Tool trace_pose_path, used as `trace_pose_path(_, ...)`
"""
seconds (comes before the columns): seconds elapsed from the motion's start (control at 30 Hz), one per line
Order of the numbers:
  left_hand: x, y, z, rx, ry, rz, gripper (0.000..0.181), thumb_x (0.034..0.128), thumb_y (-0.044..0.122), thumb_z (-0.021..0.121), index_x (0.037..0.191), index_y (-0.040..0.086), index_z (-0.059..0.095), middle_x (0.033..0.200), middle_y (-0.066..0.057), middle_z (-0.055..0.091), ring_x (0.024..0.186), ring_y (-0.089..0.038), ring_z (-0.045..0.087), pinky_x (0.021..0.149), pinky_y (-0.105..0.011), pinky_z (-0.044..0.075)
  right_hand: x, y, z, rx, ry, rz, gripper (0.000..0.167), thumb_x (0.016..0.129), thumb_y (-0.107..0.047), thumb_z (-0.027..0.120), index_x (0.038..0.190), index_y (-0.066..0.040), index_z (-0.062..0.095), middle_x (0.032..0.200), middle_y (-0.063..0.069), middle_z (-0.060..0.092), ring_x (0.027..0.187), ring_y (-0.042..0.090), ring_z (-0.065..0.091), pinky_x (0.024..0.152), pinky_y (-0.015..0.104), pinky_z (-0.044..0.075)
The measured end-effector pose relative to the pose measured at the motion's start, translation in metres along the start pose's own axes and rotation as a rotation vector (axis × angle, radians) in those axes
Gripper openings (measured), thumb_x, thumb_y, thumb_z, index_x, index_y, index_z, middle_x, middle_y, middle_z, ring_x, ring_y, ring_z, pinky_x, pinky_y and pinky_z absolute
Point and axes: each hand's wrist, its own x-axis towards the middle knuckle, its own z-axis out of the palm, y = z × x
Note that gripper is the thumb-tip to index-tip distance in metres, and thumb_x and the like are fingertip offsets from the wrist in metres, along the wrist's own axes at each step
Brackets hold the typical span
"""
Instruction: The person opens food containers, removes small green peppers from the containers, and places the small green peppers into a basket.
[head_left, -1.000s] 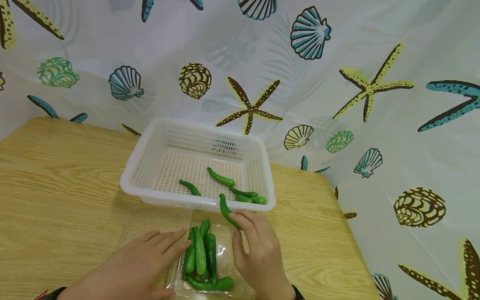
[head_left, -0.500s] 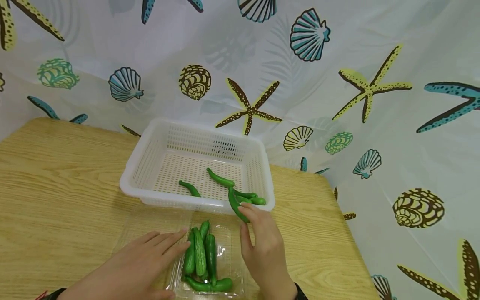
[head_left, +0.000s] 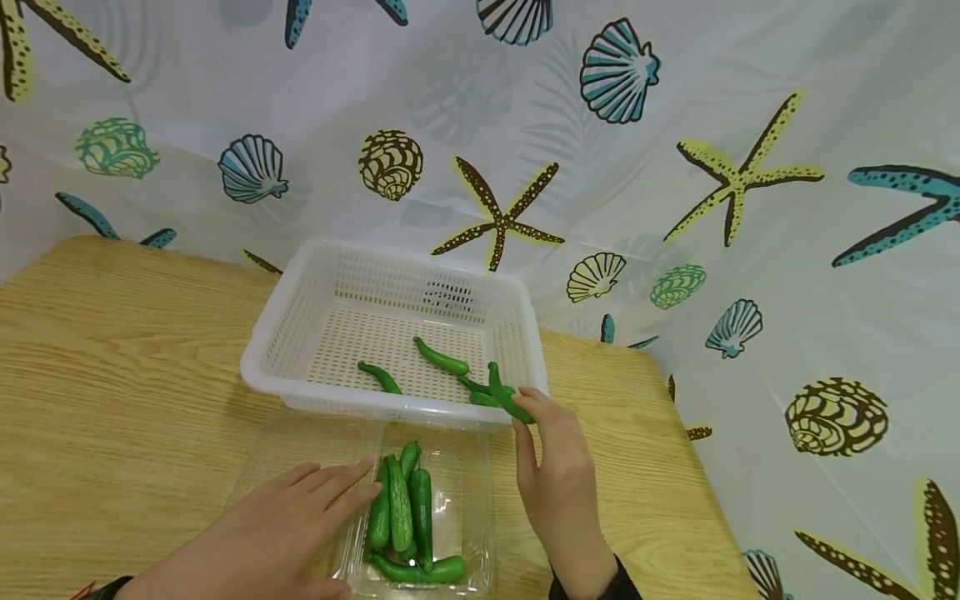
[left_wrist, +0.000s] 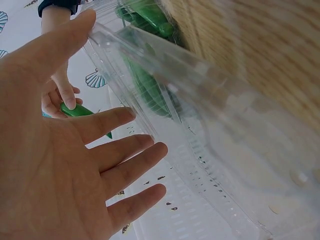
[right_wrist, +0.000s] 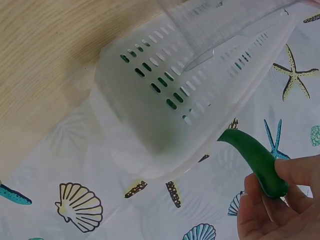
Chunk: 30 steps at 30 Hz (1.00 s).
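Observation:
My right hand (head_left: 558, 471) pinches a green chili pepper (right_wrist: 255, 162) between thumb and fingers, over the front right corner of the white basket (head_left: 322, 396). Several more green peppers (head_left: 442, 358) lie inside that basket. My left hand (head_left: 277, 529) is spread with straight fingers beside the clear plastic clamshell box (head_left: 468, 517); in the left wrist view its fingertips (left_wrist: 160, 150) are at the box's edge. Several green peppers (head_left: 401, 504) lie in the box, most lengthwise and one crosswise at the near end. The box's clear lid (head_left: 300, 442) is folded out to the left.
The basket stands behind the box on a wood-grain table (head_left: 112, 358). A white cloth (head_left: 510, 108) printed with shells and starfish hangs behind the table and along its right side.
My right hand has moved right and a little away from me, carrying the pepper from above the box to the basket's front right corner. The left hand has stayed in place.

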Motion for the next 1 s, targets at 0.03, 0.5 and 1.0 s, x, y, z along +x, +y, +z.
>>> trace_pose_path(0.03,0.0,0.0,0.0,-0.002,-0.002,-0.001,0.093,0.0818,0.072,0.06,0.147,0.008,0.046,0.151,-0.013,0.043,0.131,-0.029,0.048,0.102,-0.053,0.042,0.0,0.001,0.0,-0.003,-0.006,0.006,0.038,0.083,0.01,0.072,0.119,0.003,0.062,0.124,0.013,0.064,0.103,0.028,0.063,0.083,0.035,0.054)
trace_pose_path(0.5,0.0,0.0,0.001,0.012,0.014,0.009,0.092,0.0824,0.073,0.058,0.147,0.007,0.047,0.15,-0.013,0.044,0.131,-0.029,0.049,0.101,-0.052,0.042,-0.003,0.01,0.004,-0.044,-0.077,0.077,0.032,0.086,0.0,0.074,0.117,-0.001,0.065,0.117,0.011,0.067,0.1,0.027,0.064,0.083,0.04,0.054)
trace_pose_path(1.0,-0.001,-0.001,0.0,0.02,0.029,0.024,0.092,0.0839,0.073,0.055,0.146,0.006,0.047,0.149,-0.014,0.045,0.13,-0.029,0.049,0.1,-0.052,0.043,-0.008,0.016,0.012,-0.084,-0.079,0.028,0.036,0.081,0.001,0.078,0.115,-0.004,0.07,0.115,0.01,0.067,0.099,0.026,0.064,0.08,0.04,0.054)
